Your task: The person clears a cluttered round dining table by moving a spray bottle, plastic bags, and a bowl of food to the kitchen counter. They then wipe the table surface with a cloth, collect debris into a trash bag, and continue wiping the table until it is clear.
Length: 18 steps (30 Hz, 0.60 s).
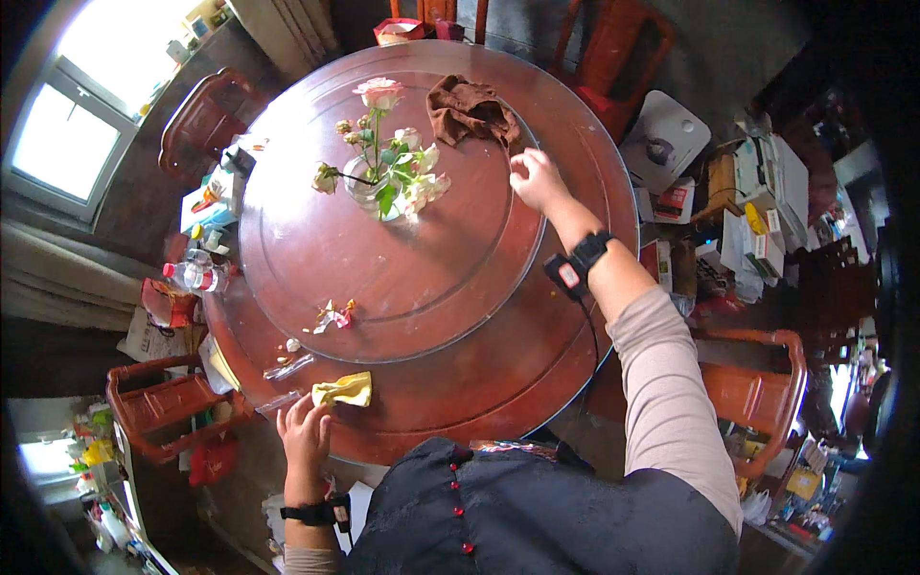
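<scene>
A round wooden table with a raised turntable [402, 287] fills the middle of the view. My right hand [533, 176] is at the turntable's right edge, close to a crumpled brown cloth [471, 111]; its fingers are bent, and whether they touch the cloth's hanging corner I cannot tell. At the near left edge my left hand [305, 428] reaches up beside a folded yellow cloth [343, 389], its fingertips at the cloth's left end; a grip cannot be made out. A glass vase [374, 194] holding a pink rose [379, 93] and several pale, partly wilted flowers stands on the turntable.
Crumpled wrappers [335, 316] lie on the turntable's near left. Clear plastic packaging [289, 367] is near the yellow cloth. Plastic bottles [198, 275] and a tissue box [215, 201] line the left rim. Wooden chairs [755, 388] surround the table; a black cable [595, 345] hangs from my right wrist.
</scene>
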Each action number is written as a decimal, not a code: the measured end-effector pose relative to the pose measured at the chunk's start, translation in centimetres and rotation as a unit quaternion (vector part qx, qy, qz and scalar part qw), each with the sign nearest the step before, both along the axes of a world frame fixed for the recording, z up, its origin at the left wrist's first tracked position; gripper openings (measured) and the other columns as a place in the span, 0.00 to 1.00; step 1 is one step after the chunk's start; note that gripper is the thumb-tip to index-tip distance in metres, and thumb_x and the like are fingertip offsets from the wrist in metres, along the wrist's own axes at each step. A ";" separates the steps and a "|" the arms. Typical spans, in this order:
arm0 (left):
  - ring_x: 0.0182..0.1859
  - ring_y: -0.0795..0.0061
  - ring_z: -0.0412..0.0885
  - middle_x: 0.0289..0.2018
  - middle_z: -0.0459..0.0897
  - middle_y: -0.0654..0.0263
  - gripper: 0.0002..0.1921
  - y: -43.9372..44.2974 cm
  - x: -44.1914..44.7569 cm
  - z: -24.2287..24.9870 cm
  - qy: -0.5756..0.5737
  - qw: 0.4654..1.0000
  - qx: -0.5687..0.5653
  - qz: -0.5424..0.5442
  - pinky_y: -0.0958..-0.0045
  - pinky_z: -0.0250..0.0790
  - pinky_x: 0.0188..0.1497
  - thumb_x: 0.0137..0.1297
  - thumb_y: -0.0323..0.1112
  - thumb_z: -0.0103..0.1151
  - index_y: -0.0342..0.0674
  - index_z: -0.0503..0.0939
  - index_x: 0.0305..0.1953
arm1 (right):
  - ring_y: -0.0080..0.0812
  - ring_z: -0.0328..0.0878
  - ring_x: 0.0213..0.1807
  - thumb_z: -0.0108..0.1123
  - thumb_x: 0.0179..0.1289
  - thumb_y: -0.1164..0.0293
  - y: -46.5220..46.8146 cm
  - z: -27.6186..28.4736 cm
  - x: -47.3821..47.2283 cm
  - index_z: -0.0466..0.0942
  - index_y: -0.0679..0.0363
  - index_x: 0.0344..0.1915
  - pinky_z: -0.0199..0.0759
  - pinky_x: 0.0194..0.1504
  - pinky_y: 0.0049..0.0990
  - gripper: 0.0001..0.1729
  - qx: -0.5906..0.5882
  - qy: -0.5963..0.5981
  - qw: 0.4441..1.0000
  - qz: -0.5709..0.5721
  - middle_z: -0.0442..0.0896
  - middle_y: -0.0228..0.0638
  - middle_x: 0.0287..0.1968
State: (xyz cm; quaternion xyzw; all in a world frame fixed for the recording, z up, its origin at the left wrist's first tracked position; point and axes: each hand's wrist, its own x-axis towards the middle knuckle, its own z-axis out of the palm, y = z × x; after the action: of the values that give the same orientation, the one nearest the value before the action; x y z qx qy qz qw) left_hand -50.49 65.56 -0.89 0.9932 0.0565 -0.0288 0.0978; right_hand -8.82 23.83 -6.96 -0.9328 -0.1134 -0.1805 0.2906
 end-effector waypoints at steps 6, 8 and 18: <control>0.59 0.65 0.68 0.54 0.73 0.65 0.11 -4.0 -1.9 2.2 0.035 0.997 0.015 0.072 0.49 0.44 0.67 0.63 0.42 0.52 0.51 0.80 0.44 | 0.47 0.66 0.60 0.63 0.52 0.58 3.1 0.2 10.1 0.63 0.56 0.59 0.62 0.60 0.39 0.35 0.023 0.073 0.997 -0.030 0.68 0.48 0.59; 0.59 0.64 0.68 0.54 0.73 0.64 0.12 -4.8 -1.9 3.0 0.042 0.995 0.019 0.092 0.49 0.43 0.67 0.63 0.42 0.52 0.50 0.80 0.44 | 0.46 0.63 0.62 0.63 0.52 0.53 5.1 0.3 11.7 0.59 0.53 0.63 0.60 0.61 0.40 0.41 -0.039 0.046 0.997 -0.052 0.63 0.46 0.63; 0.59 0.65 0.68 0.54 0.74 0.64 0.12 -6.2 -4.5 4.4 0.042 0.985 0.029 0.163 0.50 0.42 0.67 0.60 0.40 0.55 0.51 0.80 0.45 | 0.49 0.75 0.50 0.56 0.55 0.62 7.0 -0.3 14.3 0.76 0.56 0.49 0.68 0.51 0.42 0.21 -0.006 0.164 0.986 -0.013 0.79 0.52 0.45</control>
State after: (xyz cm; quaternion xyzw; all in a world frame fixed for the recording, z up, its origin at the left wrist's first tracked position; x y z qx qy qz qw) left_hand -54.99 59.36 3.51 0.9711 0.2223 -0.0530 0.0694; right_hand 5.47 30.81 -7.22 -0.9530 -0.0530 -0.0281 0.2970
